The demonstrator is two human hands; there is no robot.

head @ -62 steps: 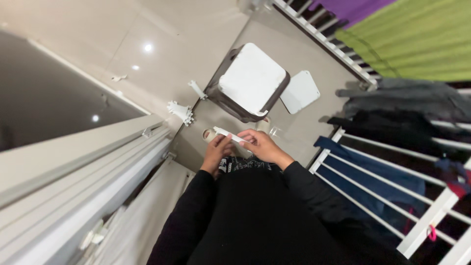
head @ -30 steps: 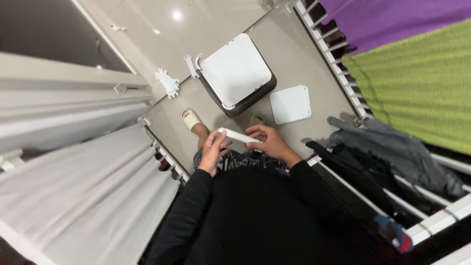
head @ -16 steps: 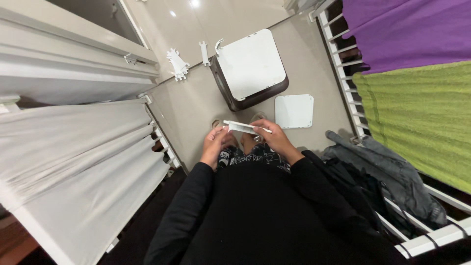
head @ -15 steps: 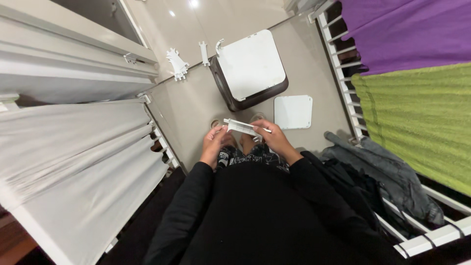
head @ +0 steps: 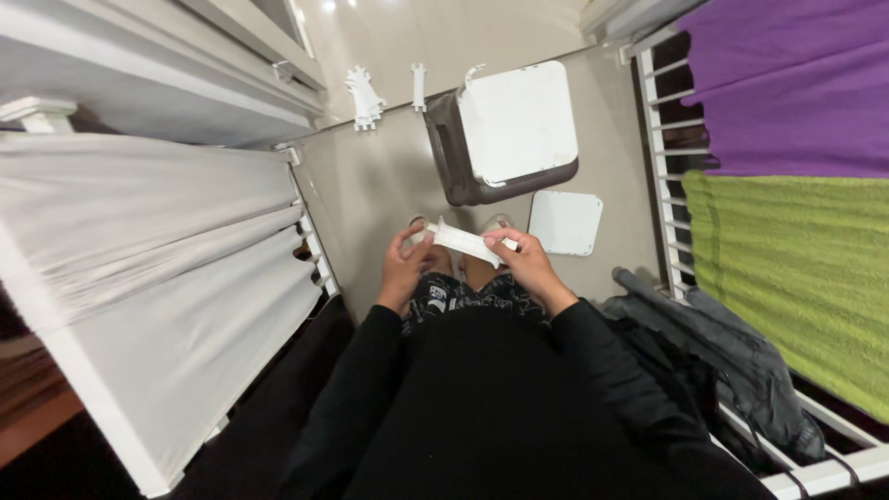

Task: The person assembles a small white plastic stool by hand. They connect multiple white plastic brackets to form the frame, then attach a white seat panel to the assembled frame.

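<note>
Both my hands hold one narrow white plastic strip (head: pixel 463 242) in front of my body, level and slightly tilted down to the right. My left hand (head: pixel 405 268) pinches its left end and my right hand (head: pixel 527 262) grips its right end. My sleeves are black. Straight below the strip are my legs and feet on a beige floor (head: pixel 370 185).
A grey bin with a white square lid (head: pixel 509 130) stands on the floor ahead, a flat white square panel (head: pixel 565 223) beside it. White plastic pieces (head: pixel 366 93) lie further off. A white drying rack (head: pixel 662 185) at right carries purple, green and dark laundry; white sheets (head: pixel 167 268) hang at left.
The view has swung so the bin and floor sit higher and more upright in frame. My hands keep the strip between them, held much the same.
</note>
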